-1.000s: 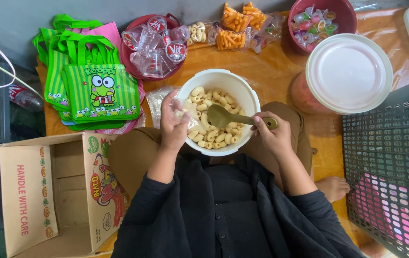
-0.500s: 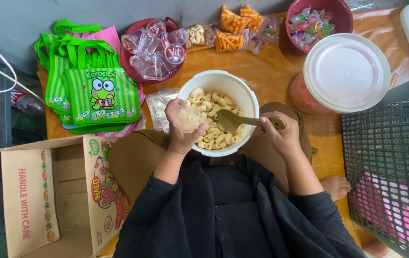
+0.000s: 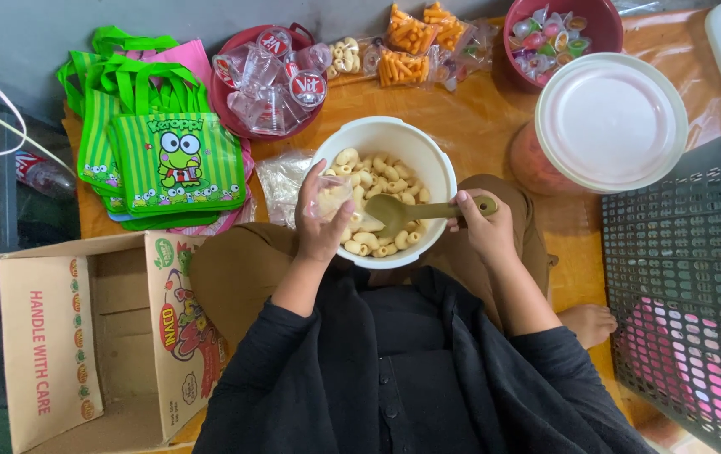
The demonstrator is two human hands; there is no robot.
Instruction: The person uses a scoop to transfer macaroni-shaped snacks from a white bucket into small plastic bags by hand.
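Note:
A white bowl [image 3: 418, 136] of pale curled snack pieces rests on my lap. My left hand [image 3: 320, 225] holds a small clear plastic bag [image 3: 330, 199] partly filled with the snacks, over the bowl's left rim. My right hand [image 3: 485, 229] grips the handle of an olive-green spoon [image 3: 415, 211], whose scoop lies on the snacks inside the bowl. A few empty clear bags [image 3: 280, 179] lie just left of the bowl.
Green striped gift bags [image 3: 177, 160] lie at left, an open cardboard box [image 3: 83, 336] below them. Behind the bowl: a red tray of sealed cups [image 3: 270, 80], packed snack bags [image 3: 411, 42], a red bowl of jellies [image 3: 552, 34], a lidded pink tub [image 3: 609, 118]. A dark basket [image 3: 689, 277] stands right.
My left hand has lifted the clear bag up off the snacks to the bowl's left rim. The spoon has shifted slightly in the bowl.

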